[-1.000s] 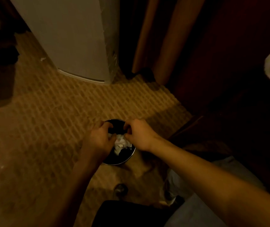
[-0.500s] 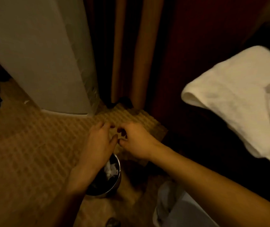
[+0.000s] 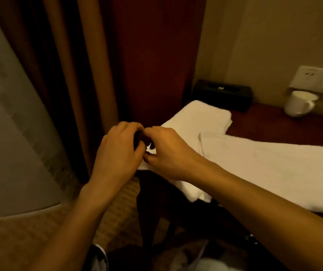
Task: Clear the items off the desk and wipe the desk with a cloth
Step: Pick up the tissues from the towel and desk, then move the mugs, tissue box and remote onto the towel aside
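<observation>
white towel [image 3: 254,165] lies across the dark red desk [image 3: 274,122]; left hand [image 3: 117,153] and right hand [image 3: 168,155] meet, fingers curled, grip unclear.

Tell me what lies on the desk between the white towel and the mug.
In the head view, nothing: only bare dark red desk separates the white towel from the mug. The black box sits further back, against the wall.
</observation>
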A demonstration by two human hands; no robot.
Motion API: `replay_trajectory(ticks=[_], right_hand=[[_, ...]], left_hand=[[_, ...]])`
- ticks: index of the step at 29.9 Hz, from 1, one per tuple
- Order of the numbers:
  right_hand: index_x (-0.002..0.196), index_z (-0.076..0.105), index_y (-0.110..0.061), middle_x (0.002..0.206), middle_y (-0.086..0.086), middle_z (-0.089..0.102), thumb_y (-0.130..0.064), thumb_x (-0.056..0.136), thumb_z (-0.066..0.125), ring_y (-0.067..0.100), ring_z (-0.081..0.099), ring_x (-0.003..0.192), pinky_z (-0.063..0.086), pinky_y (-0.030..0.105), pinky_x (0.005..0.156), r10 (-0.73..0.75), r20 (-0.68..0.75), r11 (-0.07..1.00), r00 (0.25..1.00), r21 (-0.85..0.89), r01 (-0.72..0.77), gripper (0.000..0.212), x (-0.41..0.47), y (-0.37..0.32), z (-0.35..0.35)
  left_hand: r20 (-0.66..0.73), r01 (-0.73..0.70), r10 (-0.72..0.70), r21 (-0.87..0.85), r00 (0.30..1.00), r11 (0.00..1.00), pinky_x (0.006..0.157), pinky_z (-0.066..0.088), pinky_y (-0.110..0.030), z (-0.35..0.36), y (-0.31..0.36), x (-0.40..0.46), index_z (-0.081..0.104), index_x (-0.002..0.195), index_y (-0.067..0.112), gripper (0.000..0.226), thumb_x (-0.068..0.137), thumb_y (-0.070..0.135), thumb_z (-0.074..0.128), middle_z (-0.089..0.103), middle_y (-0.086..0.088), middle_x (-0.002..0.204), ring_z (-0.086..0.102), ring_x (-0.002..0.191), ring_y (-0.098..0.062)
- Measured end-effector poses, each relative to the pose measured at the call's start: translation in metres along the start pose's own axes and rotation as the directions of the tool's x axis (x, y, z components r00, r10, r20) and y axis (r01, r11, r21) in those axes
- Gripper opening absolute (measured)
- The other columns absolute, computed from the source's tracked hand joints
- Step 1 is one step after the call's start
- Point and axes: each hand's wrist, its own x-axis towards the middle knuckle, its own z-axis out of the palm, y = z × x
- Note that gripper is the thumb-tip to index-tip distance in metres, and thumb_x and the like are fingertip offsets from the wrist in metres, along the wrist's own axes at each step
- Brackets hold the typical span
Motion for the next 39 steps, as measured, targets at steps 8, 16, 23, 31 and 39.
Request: replay_trajectory(ticks=[8,16,23,31,39], right_hand=[[0.125,0.056,-0.016,0.116,0.001,0.060,-0.024,0.091,0.062,0.011,0.055,0.093,0.047,0.021,0.079,0.205,-0.178,0.965,0.963,-0.126,-0.229,0.035,-0.048,0.063,-0.094],[0.132,0.049,-0.017,0.126,0.002,0.054,-0.035,0.089,0.064,0.020,0.054,0.114,0.048,0.034,0.093,0.462,-0.228,0.839,0.857,-0.199,-0.506,0.049,-0.132,0.143,-0.154],[0.139,0.042,-0.016,0.140,0.006,0.046,-0.046,0.086,0.064,0.024,0.044,0.125,0.043,0.039,0.101,0.670,-0.164,0.693,0.724,-0.211,-0.689,0.065,-0.188,0.196,-0.159],[0.128,0.050,-0.018,0.132,0.003,0.051,-0.062,0.085,0.052,0.022,0.043,0.118,0.039,0.042,0.098,0.654,-0.113,0.677,0.748,-0.356,-0.645,0.061,-0.213,0.219,-0.148],[0.132,0.045,-0.017,0.139,0.009,0.045,-0.074,0.083,0.038,0.029,0.037,0.127,0.033,0.048,0.103,0.772,-0.292,0.441,0.564,-0.393,-0.807,0.075,-0.220,0.246,-0.158]], left_hand=[[0.058,-0.180,0.185,-0.080,0.981,0.980,0.097,0.046,-0.037,0.052,0.104,0.049,0.055,0.127,0.017,0.036,0.092,0.027,0.057,0.057,-0.002,0.127,0.054,0.115,-0.019],[0.333,-0.357,0.367,-0.093,0.869,0.929,0.096,0.041,-0.029,0.118,0.180,0.051,0.045,0.135,0.026,0.049,0.091,0.044,0.055,0.049,0.004,0.137,0.049,0.119,-0.015],[0.616,-0.499,0.454,-0.113,0.643,0.859,0.099,0.040,-0.032,0.174,0.223,0.030,0.039,0.139,0.028,0.065,0.085,0.063,0.050,0.041,0.005,0.142,0.042,0.124,-0.015],[0.708,-0.568,0.376,0.043,0.598,0.822,0.095,0.036,-0.039,0.204,0.227,0.029,0.039,0.129,0.024,0.078,0.078,0.077,0.015,0.041,-0.004,0.138,0.037,0.121,-0.024],[0.787,-0.641,0.392,0.004,0.475,0.768,0.115,0.013,-0.043,0.192,0.232,0.013,0.009,0.149,0.029,0.099,0.070,0.085,0.032,0.006,-0.003,0.159,0.009,0.143,-0.027]])
